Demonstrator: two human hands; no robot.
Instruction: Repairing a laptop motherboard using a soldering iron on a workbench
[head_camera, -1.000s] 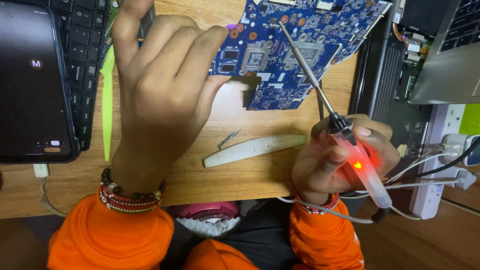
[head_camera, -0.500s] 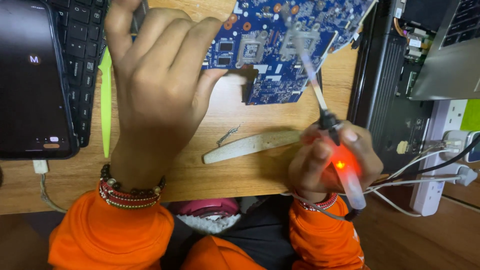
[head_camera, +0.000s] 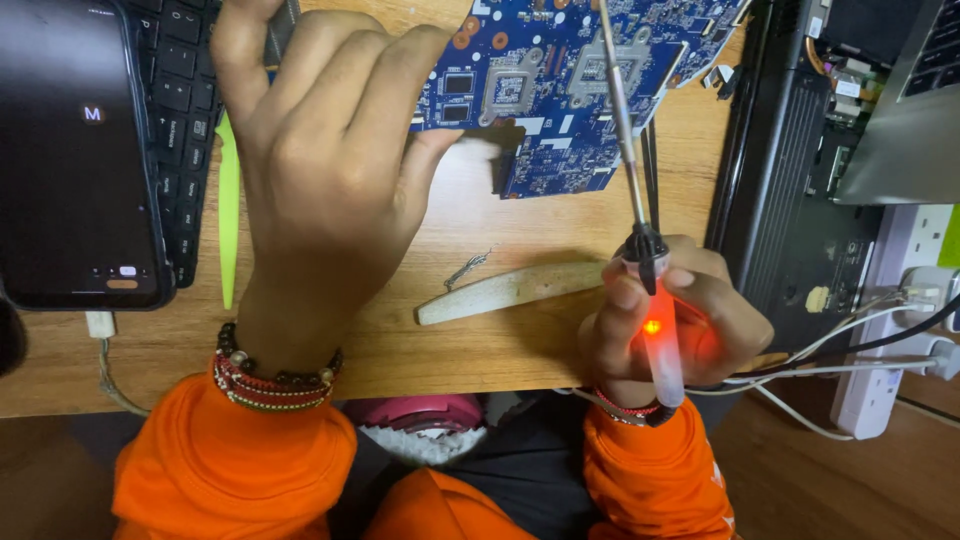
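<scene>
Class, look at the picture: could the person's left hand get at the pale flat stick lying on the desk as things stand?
Probably yes. The left hand rests on the blue circuit board, and the pale stick lies uncovered on the wooden desk just beside it, with nothing between them.

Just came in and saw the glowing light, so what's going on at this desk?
A person in orange sleeves is working on a blue circuit board lying on a wooden desk. The right hand grips a soldering iron whose handle glows red, its long tip reaching over the board. The left hand rests at the board's left edge. A pale flat stick lies in front of the board.
</scene>
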